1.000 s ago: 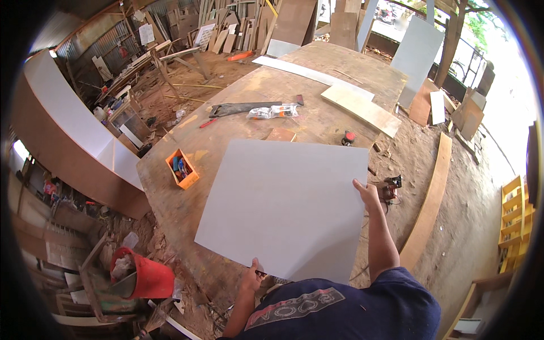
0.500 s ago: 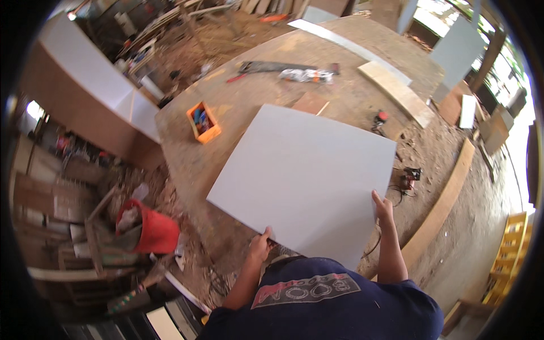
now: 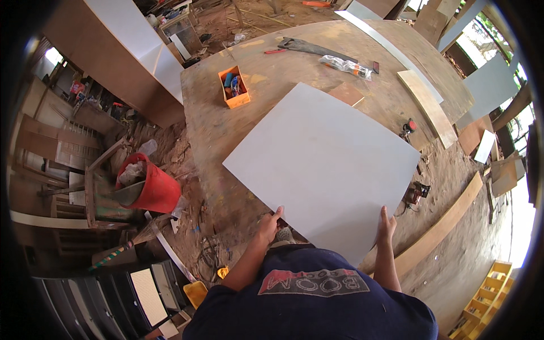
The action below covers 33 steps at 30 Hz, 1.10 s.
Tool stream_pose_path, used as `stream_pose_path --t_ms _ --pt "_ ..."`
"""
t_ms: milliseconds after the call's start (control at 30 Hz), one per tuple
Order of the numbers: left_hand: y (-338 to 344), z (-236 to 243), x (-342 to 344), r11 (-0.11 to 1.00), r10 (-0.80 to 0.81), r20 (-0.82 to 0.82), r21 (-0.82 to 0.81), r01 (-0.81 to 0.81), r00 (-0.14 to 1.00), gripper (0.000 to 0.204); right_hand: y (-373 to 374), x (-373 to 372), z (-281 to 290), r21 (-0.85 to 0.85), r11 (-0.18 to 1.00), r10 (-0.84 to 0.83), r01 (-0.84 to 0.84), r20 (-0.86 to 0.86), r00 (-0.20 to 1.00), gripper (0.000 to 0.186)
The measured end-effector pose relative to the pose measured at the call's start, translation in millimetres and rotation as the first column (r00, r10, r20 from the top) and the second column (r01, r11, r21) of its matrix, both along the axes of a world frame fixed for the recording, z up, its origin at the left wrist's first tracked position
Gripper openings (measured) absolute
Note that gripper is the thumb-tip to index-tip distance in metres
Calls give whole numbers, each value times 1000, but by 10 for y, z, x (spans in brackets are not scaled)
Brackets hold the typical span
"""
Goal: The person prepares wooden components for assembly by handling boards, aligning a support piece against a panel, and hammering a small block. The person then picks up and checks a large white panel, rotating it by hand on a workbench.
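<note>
A large white rectangular panel [image 3: 323, 164] lies in front of me, over the near part of the wooden worktable. My left hand [image 3: 271, 224] grips its near left edge, thumb on top and fingers underneath. Its right edge is in my right hand [image 3: 386, 226], the thumb likewise on the upper face. Most fingers of both hands are hidden below the panel. Past its far edge a small brown board [image 3: 347, 93] shows on the worktable [image 3: 207, 136].
An orange box of small items [image 3: 237, 101], a handsaw [image 3: 317, 49], a plastic-wrapped pack [image 3: 347, 67] and a pale plank [image 3: 428, 107] lie on the table. A red bucket [image 3: 156, 187] stands at left. A long curved board [image 3: 436, 229] and a yellow rack [image 3: 487, 294] are at right.
The view has shifted, so the table and its things sit farther right in the picture. The panel appears turned slightly clockwise. Both hands keep hold of its edges.
</note>
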<state>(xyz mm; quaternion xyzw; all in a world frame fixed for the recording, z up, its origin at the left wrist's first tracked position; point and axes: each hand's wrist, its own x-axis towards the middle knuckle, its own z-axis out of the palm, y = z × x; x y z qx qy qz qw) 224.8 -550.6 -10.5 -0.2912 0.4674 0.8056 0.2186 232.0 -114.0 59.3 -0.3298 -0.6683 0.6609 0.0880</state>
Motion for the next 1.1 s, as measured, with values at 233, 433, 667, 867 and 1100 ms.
stream_pose_path --t_ms 233,433,667,867,1100 --pt "-35 235 208 995 -68 -21 76 69 997 47 -418 -292 40 -96 995 -11 3 -77 997 44" --pt "106 317 297 958 -261 1 122 259 965 46 -985 -551 -150 -139 989 -67 57 -67 996 42" --pt "-13 358 480 852 -521 -378 -178 492 765 44 -1471 -546 -881 249 968 1 -37 142 990 60" --pt "-579 7 787 899 -398 196 -109 424 896 56 -1781 -115 -497 60 865 415 -499 474 777 74" --pt "-978 -263 1075 488 -699 355 -398 776 621 66 -1851 53 -855 115 774 521 -623 444 729 82"
